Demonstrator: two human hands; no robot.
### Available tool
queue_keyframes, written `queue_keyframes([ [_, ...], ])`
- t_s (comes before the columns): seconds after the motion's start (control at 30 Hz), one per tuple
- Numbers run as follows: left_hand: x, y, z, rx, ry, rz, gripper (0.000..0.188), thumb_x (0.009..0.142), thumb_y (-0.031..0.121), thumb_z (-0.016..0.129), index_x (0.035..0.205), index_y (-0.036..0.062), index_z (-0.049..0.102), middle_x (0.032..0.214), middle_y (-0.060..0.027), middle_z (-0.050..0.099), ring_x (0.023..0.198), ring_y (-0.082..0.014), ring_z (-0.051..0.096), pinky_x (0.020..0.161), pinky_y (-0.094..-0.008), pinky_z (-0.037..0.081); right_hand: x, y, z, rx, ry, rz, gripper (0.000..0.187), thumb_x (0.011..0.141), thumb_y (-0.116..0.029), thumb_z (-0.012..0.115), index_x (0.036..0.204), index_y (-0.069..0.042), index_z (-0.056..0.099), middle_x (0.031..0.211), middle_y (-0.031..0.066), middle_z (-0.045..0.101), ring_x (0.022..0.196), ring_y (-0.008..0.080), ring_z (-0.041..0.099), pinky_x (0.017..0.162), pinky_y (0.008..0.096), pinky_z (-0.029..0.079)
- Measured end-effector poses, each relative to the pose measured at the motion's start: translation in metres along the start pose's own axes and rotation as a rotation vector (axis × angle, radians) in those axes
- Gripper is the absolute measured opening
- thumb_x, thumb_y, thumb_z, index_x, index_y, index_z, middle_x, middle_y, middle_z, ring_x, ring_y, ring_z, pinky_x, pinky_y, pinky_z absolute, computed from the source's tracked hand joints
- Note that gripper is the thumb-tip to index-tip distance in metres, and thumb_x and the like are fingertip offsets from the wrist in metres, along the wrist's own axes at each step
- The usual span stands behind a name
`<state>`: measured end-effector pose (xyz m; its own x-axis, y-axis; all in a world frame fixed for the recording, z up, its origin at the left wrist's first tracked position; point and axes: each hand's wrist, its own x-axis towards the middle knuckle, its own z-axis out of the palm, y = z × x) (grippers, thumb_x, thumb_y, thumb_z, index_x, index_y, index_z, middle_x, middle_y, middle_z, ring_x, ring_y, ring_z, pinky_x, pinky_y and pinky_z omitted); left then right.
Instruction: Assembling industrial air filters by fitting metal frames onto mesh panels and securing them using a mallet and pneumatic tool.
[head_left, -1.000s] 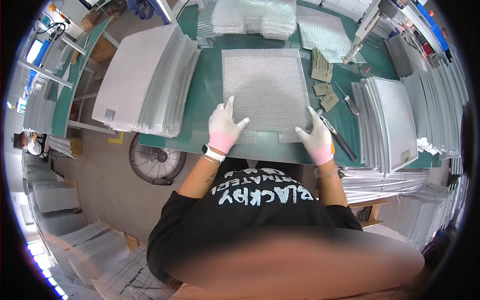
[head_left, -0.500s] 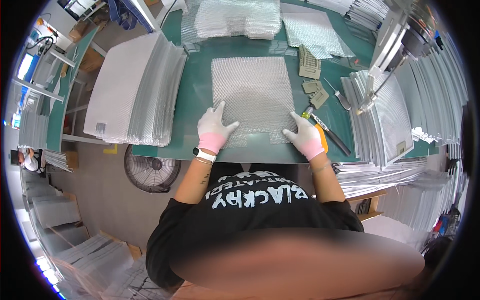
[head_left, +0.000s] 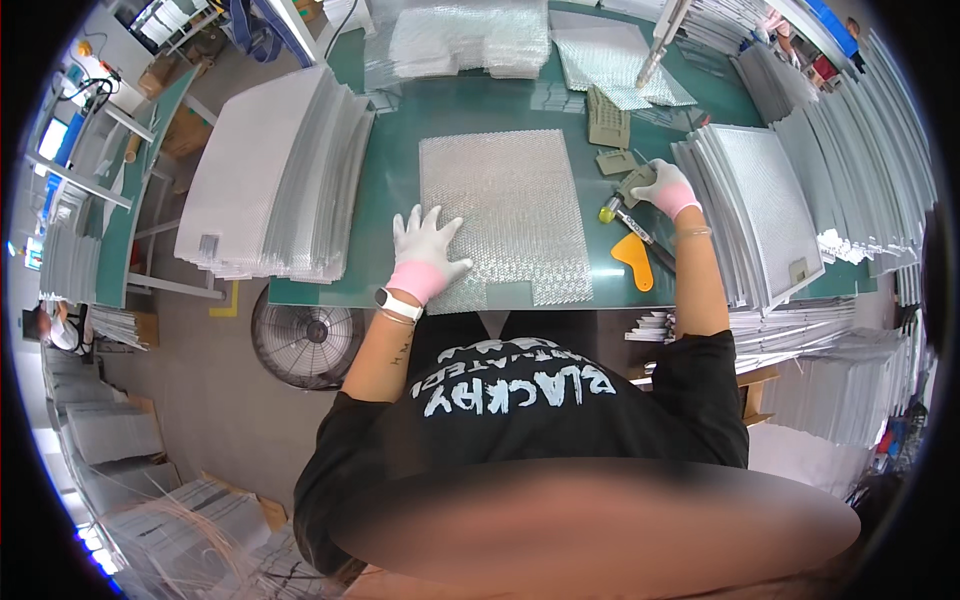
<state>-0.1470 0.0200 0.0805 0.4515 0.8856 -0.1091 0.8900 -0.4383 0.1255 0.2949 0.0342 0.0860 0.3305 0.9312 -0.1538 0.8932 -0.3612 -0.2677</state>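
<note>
A silvery mesh sheet (head_left: 505, 215) lies flat on the green table in front of me, a small rectangular notch in its near edge. My left hand (head_left: 428, 250), in a white glove with a pink cuff, rests with fingers spread over the sheet's near left side. To the right of the sheet, my gloved right hand (head_left: 664, 188) is closed, its fingers curled at a small grey-green plate (head_left: 632, 182) and over the screwdriver beside it. The hand covers the screwdriver's handle, and what the fingers grip is hidden. Just nearer me lies a hammer (head_left: 632, 222).
An orange scraper-like piece (head_left: 633, 262) lies near the front edge. Grey-green slotted blocks (head_left: 607, 120) sit farther back. Tall stacks of framed mesh panels stand left (head_left: 270, 180) and right (head_left: 750, 210). Bubble-wrap-like sheets (head_left: 470, 40) lie at the back. A floor fan (head_left: 310, 335) stands below left.
My right hand has left the sheet's near right edge and moved right and away to the small plate and screwdriver. My left hand's fingers have spread on the sheet, which sits slightly nearer me.
</note>
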Motion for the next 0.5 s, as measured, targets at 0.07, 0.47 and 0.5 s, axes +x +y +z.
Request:
queue_keyframes([
  [0.07, -0.017, 0.008, -0.006, 0.021, 0.006, -0.014, 0.073, 0.076, 0.046, 0.074, 0.14, 0.0189, 0.05, 0.149, -0.0142, 0.038, 0.141, -0.0374, 0.027, 0.117, -0.0577, 0.014, -0.012, -0.001, -0.009, 0.145, 0.008, -0.089, 0.044, 0.07, -0.029, 0.08, 0.102, -0.003, 0.063, 0.099, 0.0179, 0.068, 0.098, 0.0348, 0.065, 0.087, 0.0414, 0.05],
  [0.47, -0.121, 0.055, 0.056, -1.916, -0.482, -0.028, 0.026, 0.105, 0.02, 0.043, 0.127, 0.0068, 0.048, 0.092, 0.0005, 0.057, 0.078, -0.0057, 0.055, 0.067, -0.0206, 0.047, -0.237, -0.13, 0.104, 0.528, 0.279, -1.059, 0.046, 0.068, -0.003, 0.074, 0.111, -0.009, 0.061, 0.121, 0.0174, 0.058, 0.109, 0.0361, 0.06, 0.089, 0.0424, 0.052],
  [0.5, -0.125, 0.056, 0.068, -1.911, -0.372, -0.071, 0.025, 0.104, 0.019, 0.044, 0.125, 0.0066, 0.049, 0.091, 0.0008, 0.057, 0.077, -0.0051, 0.054, 0.066, -0.0201, 0.047, -0.25, -0.13, 0.113, 0.598, 0.227, -0.93, 0.056, 0.069, -0.004, 0.074, 0.121, -0.007, 0.054, 0.125, 0.0185, 0.054, 0.107, 0.0338, 0.06, 0.087, 0.0403, 0.052],
])
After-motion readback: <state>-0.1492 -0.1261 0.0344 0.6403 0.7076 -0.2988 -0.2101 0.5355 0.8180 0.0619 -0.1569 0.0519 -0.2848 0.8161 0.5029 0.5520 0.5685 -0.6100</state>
